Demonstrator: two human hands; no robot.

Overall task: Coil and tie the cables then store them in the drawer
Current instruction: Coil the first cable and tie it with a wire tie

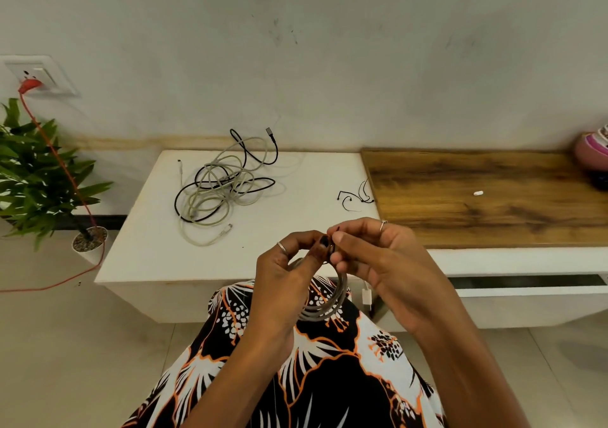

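Both hands, left hand (pixel 289 263) and right hand (pixel 371 256), pinch coiled cable (pixel 329 309) above lap; tangled cables (pixel 217 190) on white table (pixel 296 230).

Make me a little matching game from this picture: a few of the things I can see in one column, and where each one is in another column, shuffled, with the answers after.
Things
1. coiled grey cable
2. tangled cables
3. red plug
4. potted plant

Places
A. in the wall socket, upper left
B. on the floor, left of the white table
C. held in both hands over the lap
D. loose on the white table top

Pairs: 1-C, 2-D, 3-A, 4-B. The left hand and right hand both pinch the coil at its top.
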